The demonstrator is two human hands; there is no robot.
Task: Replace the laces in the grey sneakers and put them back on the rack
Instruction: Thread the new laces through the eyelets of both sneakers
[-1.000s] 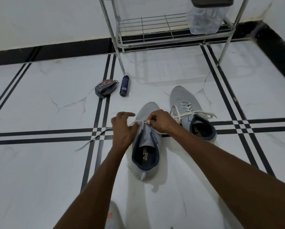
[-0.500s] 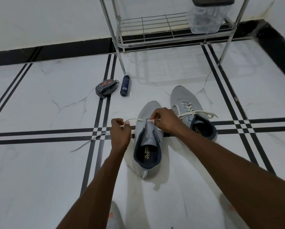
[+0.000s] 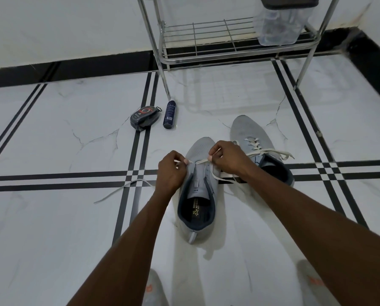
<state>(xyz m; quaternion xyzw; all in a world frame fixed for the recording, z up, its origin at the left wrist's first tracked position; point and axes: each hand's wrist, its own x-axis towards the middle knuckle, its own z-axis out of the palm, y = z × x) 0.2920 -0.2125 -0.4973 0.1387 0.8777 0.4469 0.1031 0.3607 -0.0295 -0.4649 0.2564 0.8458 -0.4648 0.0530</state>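
Left hand [image 3: 171,171] and right hand [image 3: 226,157] each pinch the flat white lace [image 3: 201,161] with curled fingers, stretched across the near grey knit sneaker [image 3: 199,195] on the white marble floor [image 3: 52,239], just left of the laced second grey sneaker [image 3: 248,131], below the chrome wire rack [image 3: 228,40].

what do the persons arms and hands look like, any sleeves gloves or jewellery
Both forearms are bare from the bottom edge of the picture up to the wrists: no sleeves in view. The left hand and right hand wear no gloves, and no watch, bracelet or ring shows on either. Short, pale fingernails are visible at the fingertips. Whatever is worn above the forearms is out of frame.
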